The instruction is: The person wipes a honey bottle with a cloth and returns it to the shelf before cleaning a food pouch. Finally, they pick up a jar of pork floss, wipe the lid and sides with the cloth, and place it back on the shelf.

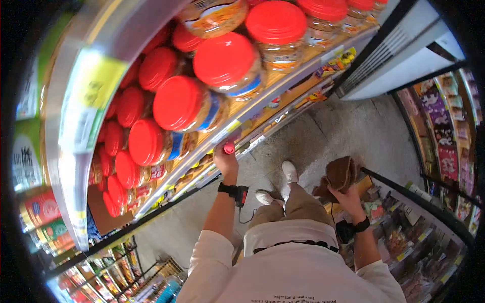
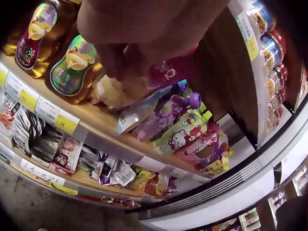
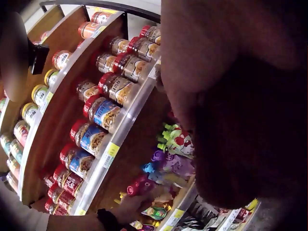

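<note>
At the lower shelf in the head view, my left hand (image 1: 225,162) holds a pink-capped spouted pouch (image 1: 229,148). In the left wrist view the pink pouch (image 2: 166,72) shows below the fingers, partly hidden by them. Beside it lean purple (image 2: 159,115) and green Hello Kitty (image 2: 183,134) spouted pouches. To the other side stand bottles of amber liquid (image 2: 72,72). Out to the right, my right hand (image 1: 348,201) grips a brown, soft-looking cloth item (image 1: 341,173) by its lower edge. The right wrist view shows that item only as a dark mass.
Red-lidded jars (image 1: 177,103) fill the shelf above my left hand. A white appliance (image 1: 399,55) stands at the shelf's far end. Packaged goods lie in a black-framed rack (image 1: 399,232) on the right. Grey floor (image 1: 313,131) runs between.
</note>
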